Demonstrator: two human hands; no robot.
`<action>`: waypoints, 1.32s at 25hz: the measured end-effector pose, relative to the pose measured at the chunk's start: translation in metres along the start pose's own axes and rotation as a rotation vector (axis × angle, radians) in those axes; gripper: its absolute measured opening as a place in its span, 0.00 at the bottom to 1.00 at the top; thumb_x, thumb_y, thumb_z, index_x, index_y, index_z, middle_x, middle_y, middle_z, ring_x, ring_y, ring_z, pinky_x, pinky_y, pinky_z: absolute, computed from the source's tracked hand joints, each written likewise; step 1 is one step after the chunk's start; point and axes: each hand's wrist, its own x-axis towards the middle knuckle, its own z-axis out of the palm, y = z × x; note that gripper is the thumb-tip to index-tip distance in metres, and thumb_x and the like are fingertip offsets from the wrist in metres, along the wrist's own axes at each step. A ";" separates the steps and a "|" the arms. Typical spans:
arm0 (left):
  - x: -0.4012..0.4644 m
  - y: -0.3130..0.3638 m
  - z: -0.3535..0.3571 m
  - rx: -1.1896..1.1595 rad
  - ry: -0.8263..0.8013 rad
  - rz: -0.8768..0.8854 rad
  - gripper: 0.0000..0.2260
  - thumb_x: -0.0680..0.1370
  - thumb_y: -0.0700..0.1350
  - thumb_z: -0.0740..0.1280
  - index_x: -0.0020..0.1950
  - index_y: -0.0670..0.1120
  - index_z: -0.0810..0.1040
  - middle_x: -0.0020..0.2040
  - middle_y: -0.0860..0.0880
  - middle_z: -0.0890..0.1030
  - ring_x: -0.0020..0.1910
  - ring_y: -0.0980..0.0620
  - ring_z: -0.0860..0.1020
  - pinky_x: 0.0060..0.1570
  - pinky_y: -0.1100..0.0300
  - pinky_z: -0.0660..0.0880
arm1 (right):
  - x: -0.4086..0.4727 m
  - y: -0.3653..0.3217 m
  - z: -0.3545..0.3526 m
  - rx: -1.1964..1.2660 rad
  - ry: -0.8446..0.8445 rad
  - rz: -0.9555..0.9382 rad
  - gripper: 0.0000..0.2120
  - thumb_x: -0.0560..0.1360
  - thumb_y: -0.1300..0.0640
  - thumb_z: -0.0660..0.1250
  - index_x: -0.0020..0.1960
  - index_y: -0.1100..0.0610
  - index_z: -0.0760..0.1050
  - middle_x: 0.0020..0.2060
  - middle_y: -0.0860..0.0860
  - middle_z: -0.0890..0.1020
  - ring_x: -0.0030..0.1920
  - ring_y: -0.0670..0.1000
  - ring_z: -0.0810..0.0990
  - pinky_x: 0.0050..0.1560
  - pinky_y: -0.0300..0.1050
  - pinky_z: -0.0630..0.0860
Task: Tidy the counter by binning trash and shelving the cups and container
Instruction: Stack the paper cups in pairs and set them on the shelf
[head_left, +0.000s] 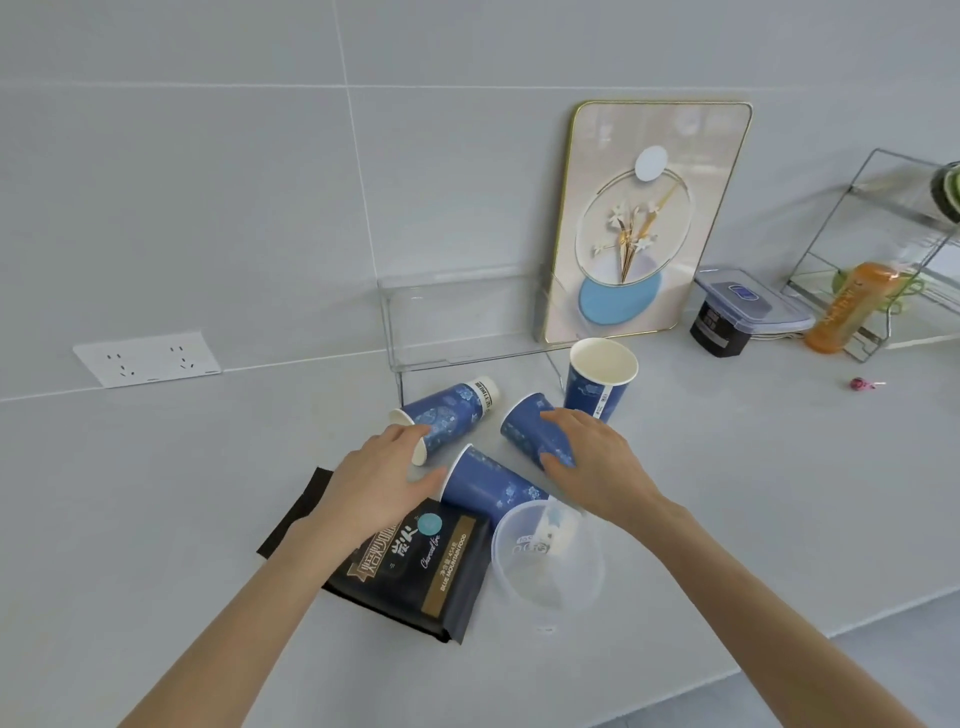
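Several blue paper cups lie on the white counter (156, 519). One stands upright (597, 387). Three lie on their sides: a left one (449, 415), a middle one (491, 483) and a right one (524, 423). My right hand (592, 462) wraps around the right lying cup. My left hand (382, 478) hovers with spread fingers at the rim of the left lying cup. A black coffee bag (415, 571) lies flat under my left wrist. A clear plastic container (548, 558) sits in front of the cups. A clear acrylic shelf (467, 312) stands behind them.
A decorative tray (644, 223) leans on the tiled wall. To its right are a lidded container (743, 306), an orange bottle (852, 312) and a wire rack (883, 249). A small pink candy (860, 383) lies on the counter. A wall socket (148, 358) is at left.
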 end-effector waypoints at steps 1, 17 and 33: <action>0.008 -0.001 0.003 0.000 -0.015 0.001 0.24 0.77 0.54 0.59 0.71 0.49 0.60 0.71 0.48 0.67 0.66 0.48 0.70 0.61 0.53 0.69 | 0.007 0.003 0.001 -0.002 -0.007 0.010 0.23 0.77 0.57 0.60 0.71 0.56 0.62 0.70 0.52 0.69 0.69 0.55 0.67 0.68 0.46 0.65; 0.067 0.002 0.078 -0.204 -0.201 -0.334 0.17 0.77 0.51 0.60 0.62 0.44 0.69 0.62 0.43 0.76 0.61 0.45 0.74 0.61 0.52 0.70 | 0.145 0.032 0.025 -0.318 -0.392 -0.240 0.23 0.76 0.58 0.59 0.69 0.60 0.62 0.66 0.60 0.70 0.65 0.60 0.70 0.64 0.54 0.68; 0.064 0.028 0.039 -0.351 0.118 -0.272 0.08 0.74 0.43 0.66 0.52 0.46 0.72 0.72 0.43 0.62 0.69 0.44 0.65 0.66 0.57 0.63 | 0.145 0.028 -0.032 -0.126 -0.239 -0.406 0.16 0.77 0.63 0.56 0.62 0.58 0.74 0.60 0.58 0.77 0.60 0.58 0.75 0.62 0.51 0.72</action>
